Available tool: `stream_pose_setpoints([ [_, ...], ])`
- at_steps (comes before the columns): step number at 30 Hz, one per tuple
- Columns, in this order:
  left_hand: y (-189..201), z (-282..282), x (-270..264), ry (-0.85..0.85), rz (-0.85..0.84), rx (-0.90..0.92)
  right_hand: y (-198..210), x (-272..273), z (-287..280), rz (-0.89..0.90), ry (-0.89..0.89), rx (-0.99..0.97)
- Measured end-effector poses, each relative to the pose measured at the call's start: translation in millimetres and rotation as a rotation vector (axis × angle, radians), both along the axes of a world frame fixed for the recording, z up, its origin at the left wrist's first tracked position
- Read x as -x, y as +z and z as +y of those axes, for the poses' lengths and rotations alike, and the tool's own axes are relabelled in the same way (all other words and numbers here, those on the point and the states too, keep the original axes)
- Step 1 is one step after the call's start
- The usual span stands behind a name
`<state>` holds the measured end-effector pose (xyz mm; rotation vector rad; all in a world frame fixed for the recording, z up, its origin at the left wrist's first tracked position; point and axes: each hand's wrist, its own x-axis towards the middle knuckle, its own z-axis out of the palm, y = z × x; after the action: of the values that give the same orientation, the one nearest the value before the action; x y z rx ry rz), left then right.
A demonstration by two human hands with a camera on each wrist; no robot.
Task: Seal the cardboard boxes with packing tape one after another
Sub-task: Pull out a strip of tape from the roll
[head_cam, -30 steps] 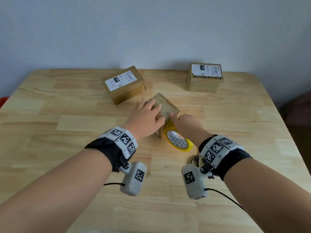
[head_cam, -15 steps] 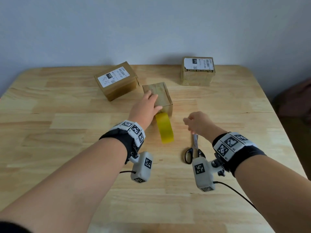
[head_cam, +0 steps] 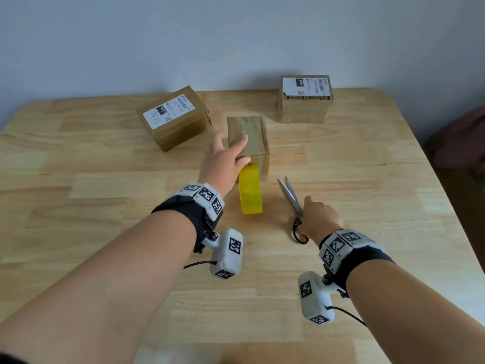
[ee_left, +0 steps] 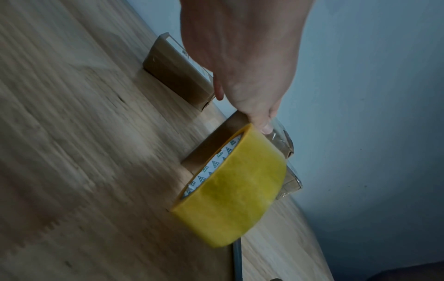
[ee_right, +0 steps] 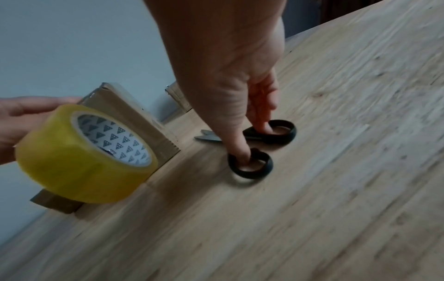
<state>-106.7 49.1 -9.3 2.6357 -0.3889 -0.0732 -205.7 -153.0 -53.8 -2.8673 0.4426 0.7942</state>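
box in hand: middle cardboard box (head_cam: 248, 137) mid-worktop (head_cam: 105, 232), tape laid on top, uncut | left hand (head_cam: 223, 160) flat on its near edge, fingers straight, holding nothing | tape roll (head_cam: 250, 190) hangs at box front | right hand (head_cam: 319, 219) fingers hooked in scissors (head_cam: 294, 203) loops | left: cut, then left box (head_cam: 174, 118), right box (head_cam: 305, 99), seal state unclear

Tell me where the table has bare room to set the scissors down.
Bare wood lies right of the black-handled scissors, toward the wooden table edge, and along the near edge under both forearms. It is crowded around the plain cardboard box and yellow tape roll.
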Motion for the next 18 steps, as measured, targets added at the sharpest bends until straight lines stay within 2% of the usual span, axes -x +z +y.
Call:
stream_pose_setpoints([
  [2,-1,0,0,0.005,0.003,0.018,-3,-2,-4,-0.03,-0.013,-0.07],
  [4,1,-2,-2,0.003,0.097,0.119,0,-4,-13,-0.074,-0.064,-0.132],
  [7,5,-5,-7,0.005,0.259,0.217,15,-12,-30,-0.206,-0.262,-0.343],
  [10,12,-8,-13,-0.033,0.305,0.255,38,-31,-38,-0.407,-0.39,-0.533],
  [12,15,-9,-17,-0.058,0.322,0.259,59,-50,-29,-0.538,-0.37,-0.609],
  [15,17,-11,-22,-0.074,0.375,0.315,86,-86,2,-0.632,-0.253,-0.665],
  [18,22,-12,-23,-0.084,0.362,0.319,98,-120,31,-0.626,-0.077,-0.444],
])
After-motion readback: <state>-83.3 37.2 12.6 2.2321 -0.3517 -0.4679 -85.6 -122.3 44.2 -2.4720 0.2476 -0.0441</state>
